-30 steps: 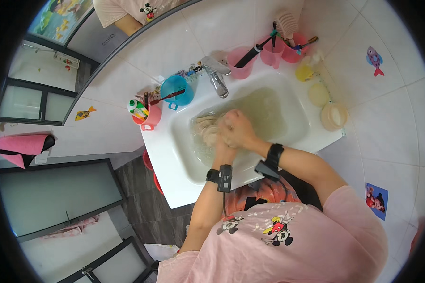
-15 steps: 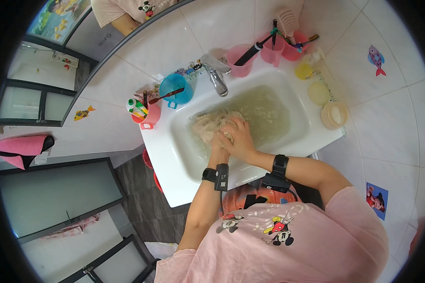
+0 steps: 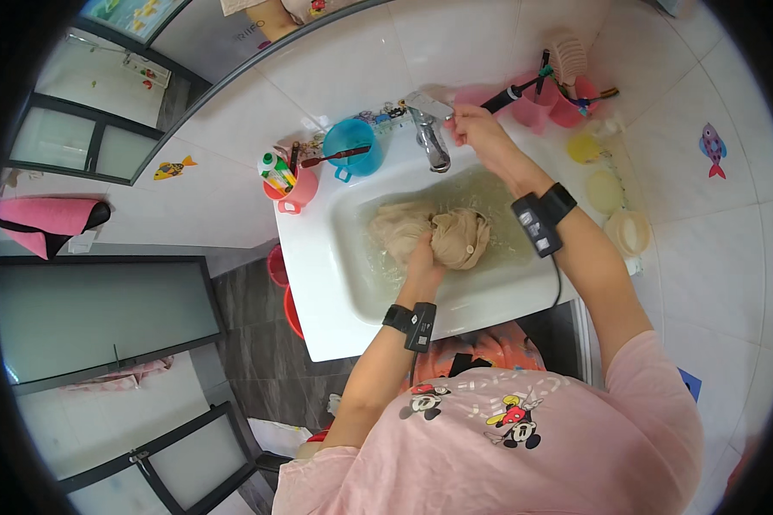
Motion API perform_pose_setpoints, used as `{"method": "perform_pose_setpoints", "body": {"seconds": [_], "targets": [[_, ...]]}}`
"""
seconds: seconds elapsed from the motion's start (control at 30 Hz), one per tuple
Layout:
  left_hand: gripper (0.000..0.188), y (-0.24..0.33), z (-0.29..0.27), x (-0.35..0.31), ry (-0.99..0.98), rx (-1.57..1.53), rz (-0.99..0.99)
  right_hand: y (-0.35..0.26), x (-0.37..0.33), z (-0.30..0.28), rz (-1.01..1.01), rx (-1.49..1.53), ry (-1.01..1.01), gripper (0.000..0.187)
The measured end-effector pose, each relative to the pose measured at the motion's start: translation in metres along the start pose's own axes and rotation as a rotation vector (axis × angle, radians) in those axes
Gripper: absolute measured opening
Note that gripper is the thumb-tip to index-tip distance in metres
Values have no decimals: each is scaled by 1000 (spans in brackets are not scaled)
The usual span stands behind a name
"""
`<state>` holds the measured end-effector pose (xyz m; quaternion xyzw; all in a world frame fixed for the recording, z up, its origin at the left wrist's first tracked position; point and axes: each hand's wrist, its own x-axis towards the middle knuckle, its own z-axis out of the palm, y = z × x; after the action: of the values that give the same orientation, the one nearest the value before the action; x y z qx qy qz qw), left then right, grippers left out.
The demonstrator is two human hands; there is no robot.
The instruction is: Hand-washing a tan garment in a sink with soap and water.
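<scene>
A wet beige garment with a small button (image 3: 465, 239) lies bunched in the cloudy water of the white sink (image 3: 349, 273). My left hand (image 3: 426, 259) grips the garment where it is pinched between two bulges, the fingers partly hidden by the cloth. At the back of the sink stands a chrome faucet (image 3: 431, 142). My right hand (image 3: 479, 133) is up at its lever (image 3: 429, 105), with curled fingers closed at the lever's right end. No stream shows under the spout.
Left of the faucet stand a blue cup (image 3: 352, 142) with a toothbrush across it and a pink cup (image 3: 299, 190) holding tubes. Pink cups (image 3: 573, 107) with brushes and a comb are at the back right. A round tub (image 3: 629, 232) sits on the right rim. A mirror hangs upper left.
My right hand has left the garment and risen to the faucet lever. The garment, pressed under both hands before, now bulges up higher around my left hand. The view has shifted slightly.
</scene>
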<state>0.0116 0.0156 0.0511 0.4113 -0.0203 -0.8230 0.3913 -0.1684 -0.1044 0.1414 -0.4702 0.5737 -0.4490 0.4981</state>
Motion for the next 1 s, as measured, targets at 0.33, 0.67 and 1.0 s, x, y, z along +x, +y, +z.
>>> {"method": "perform_pose_setpoints", "body": {"seconds": [0.33, 0.67, 1.0], "targets": [[34, 5, 3, 5, -75, -151, -54, 86, -97, 60, 122, -180, -235, 40], [35, 6, 16, 1, 54, -2, 57, 63, -98, 62, 137, -444, -37, 49], [62, 3, -21, 21, 377, 1018, 218, 127, -101, 9, -219, -1237, -151, 51]]}}
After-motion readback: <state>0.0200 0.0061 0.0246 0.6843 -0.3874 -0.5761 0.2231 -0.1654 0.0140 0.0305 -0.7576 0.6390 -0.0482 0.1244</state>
